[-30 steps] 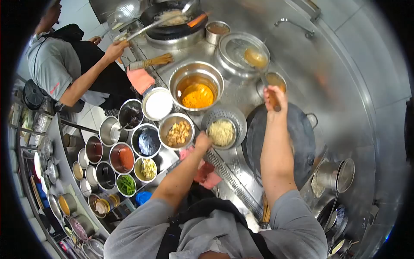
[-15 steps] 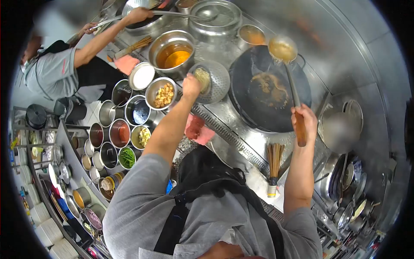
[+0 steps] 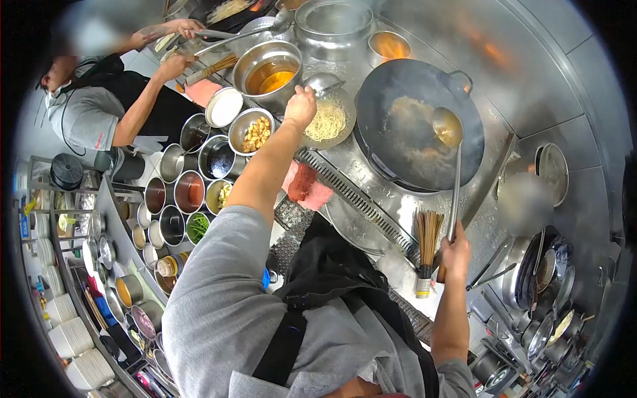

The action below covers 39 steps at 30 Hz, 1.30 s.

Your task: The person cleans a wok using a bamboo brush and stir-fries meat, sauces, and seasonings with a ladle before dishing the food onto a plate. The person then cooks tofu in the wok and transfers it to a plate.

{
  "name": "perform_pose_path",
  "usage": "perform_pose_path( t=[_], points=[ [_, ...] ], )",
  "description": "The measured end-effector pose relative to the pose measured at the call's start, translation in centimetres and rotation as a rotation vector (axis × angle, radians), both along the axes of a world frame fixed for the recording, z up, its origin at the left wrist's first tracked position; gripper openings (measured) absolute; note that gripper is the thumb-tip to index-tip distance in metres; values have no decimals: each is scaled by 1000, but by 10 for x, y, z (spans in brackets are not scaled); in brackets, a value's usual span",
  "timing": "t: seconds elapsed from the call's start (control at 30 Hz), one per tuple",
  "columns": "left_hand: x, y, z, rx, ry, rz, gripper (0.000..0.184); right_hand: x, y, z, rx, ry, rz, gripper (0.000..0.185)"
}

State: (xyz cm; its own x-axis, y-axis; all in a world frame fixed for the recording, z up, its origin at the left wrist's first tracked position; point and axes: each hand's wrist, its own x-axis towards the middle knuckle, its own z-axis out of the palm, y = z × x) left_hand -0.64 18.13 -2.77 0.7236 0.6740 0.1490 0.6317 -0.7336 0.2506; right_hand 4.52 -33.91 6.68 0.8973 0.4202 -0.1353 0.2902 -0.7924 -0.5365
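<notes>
My left hand is closed on the edge of a small metal bowl, tipped on its side. Just below it, pale noodles lie on a round perforated strainer. Lower down, my right hand is wrapped around the handle of a long ladle. The ladle's bowl holds some yellowish liquid above the black wok. Steam rises from the wok, blurring the brownish liquid at its bottom.
A bamboo brush stands near my right hand. Left are a pot of amber liquid, a bowl of browned chunks and several ingredient tins. A co-worker works at upper left. Flames glow behind the wok.
The noodles have gone from the small bowl onto the strainer, and my left hand has moved up with the bowl. My right hand has come down, bringing the ladle lower over the wok.
</notes>
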Motion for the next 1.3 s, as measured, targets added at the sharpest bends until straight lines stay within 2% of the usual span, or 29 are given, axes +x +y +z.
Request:
perform_pose_path(
  t=[0.03, 0.1, 0.13, 0.23, 0.27, 0.33, 0.37, 0.4, 0.43, 0.47, 0.53, 0.57, 0.6, 0.63, 0.67, 0.73, 0.77, 0.8, 0.83, 0.87, 0.9, 0.97, 1.03, 1.1, 1.23, 1.3],
  points=[
    [-1, 1, 6, 29, -21, -23, 21, -1, -12, -11, 0, -2, 6, 56],
    [-8, 4, 12, 50, -81, -6, 18, 7, -30, -39, 7, -271, 139, 59],
    [-17, 3, 19, 85, -188, -14, 16, 8, -22, -22, -44, -132, 80, 56],
    [-51, -2, 27, 123, -489, 38, 15, 28, 7, -2, -41, -126, 100, 57],
    [-67, -7, 33, 159, -688, -7, 14, 38, 22, -1, -20, -170, 107, 58],
    [-104, -15, 14, 29, -571, 116, 13, 55, 76, 24, 21, -171, 135, 58],
    [-121, -30, 23, -177, -616, 199, 13, 66, 109, 36, 59, -161, 148, 58],
    [-138, -35, 11, -399, -636, 303, 14, 83, 144, 40, 102, -192, 173, 57],
    [-152, -41, -6, -710, -823, 419, 12, 101, 182, 43, 142, -221, 199, 56],
    [-162, -58, 24, -882, -929, 487, 14, 119, 226, 49, 118, -232, 242, 56],
    [-197, -61, -18, -1035, -966, 409, 14, 160, 316, 46, 91, -305, 315, 52],
    [-212, -67, -17, -1035, -857, 444, 14, 180, 361, 34, 90, -365, 347, 48],
    [-216, -79, 17, -1222, -965, 535, 16, 193, 406, 26, 28, -292, 308, 41],
    [-228, -84, 14, -1262, -977, 492, 15, 201, 448, 19, -32, -220, 273, 36],
    [-238, -88, 17, -1372, -978, 548, 16, 206, 481, 11, -24, -227, 302, 36],
    [-256, -97, 13, -1365, -976, 550, 16, 215, 537, -9, 19, 155, 198, 23],
    [-266, -100, 13, -1351, -962, 522, 16, 218, 555, -20, 24, 159, 232, 23],
    [-277, -102, 10, -1327, -975, 539, 16, 226, 566, -32, 256, 473, 152, 16],
    [-285, -105, 8, -1304, -975, 572, 15, 227, 569, -35, 482, 790, 58, 10],
    [-293, -107, 7, -1283, -973, 599, 15, 229, 563, -40, 682, 912, 25, 10],
    [-299, -111, 12, -1273, -975, 598, 15, 223, 552, -39, 688, 916, 31, 10],
    [-306, -114, 24, -1209, -993, 685, 15, 213, 523, -29, 995, 1050, 4, 11],
    [-313, -123, 36, -1143, -1044, 706, 15, 194, 482, -1, 1033, 1022, -43, 12],
    [-321, -136, 40, -1067, -1058, 718, 13, 179, 426, 25, 1195, 1029, -72, 10],
    [-340, -180, 33, -1026, -1104, 736, 9, 169, 300, 36, 1157, 856, -52, 16],
    [-346, -211, 34, -1113, -1114, 823, 8, 148, 233, 54, 1045, 786, -26, 12]
  ],
)
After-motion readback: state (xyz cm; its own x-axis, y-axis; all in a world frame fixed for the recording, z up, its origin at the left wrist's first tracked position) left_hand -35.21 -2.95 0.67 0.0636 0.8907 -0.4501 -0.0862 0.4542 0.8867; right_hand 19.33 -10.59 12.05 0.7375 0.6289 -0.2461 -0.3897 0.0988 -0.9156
